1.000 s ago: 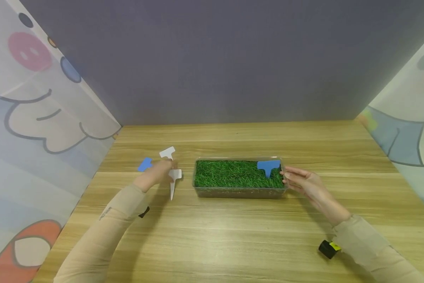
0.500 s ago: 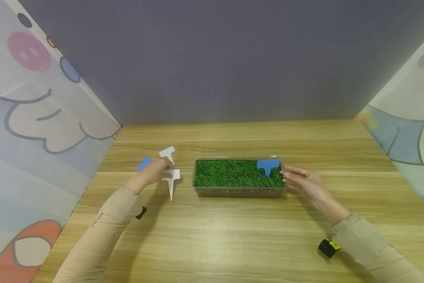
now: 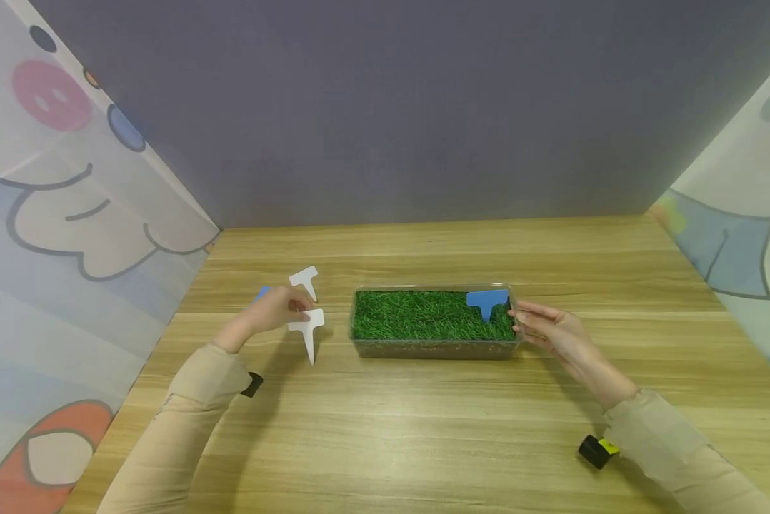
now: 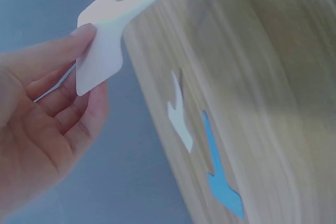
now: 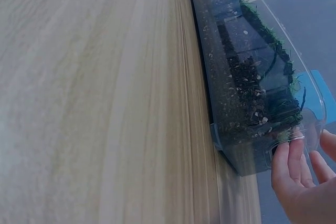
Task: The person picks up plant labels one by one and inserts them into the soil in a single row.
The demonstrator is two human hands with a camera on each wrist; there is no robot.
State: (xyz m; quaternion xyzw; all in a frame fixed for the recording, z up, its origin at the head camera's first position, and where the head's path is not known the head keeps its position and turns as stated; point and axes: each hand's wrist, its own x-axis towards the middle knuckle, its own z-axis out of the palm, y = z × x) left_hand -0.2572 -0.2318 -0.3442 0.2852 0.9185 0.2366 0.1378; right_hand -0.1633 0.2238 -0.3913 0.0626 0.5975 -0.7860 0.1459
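Observation:
In the head view my left hand pinches the head of a white T-shaped plant label between thumb and fingers, its pointed stem downward. On the table beyond it lies another white plant label. A blue plant label lies near that one, mostly hidden by the hand in the head view. A clear plastic planter box of green grass stands mid-table. One blue plant label stands in its right end. My right hand touches the box's right end with nearly straight fingers.
The wooden table reaches a grey panel at the back. Printed cartoon curtains hang at both sides. Dark soil shows through the box wall. A black device with a yellow mark sits at the right wrist.
My left hand has drawn a little left with the white plant label, which now faces the camera more squarely. My right hand and the planter box stay in place.

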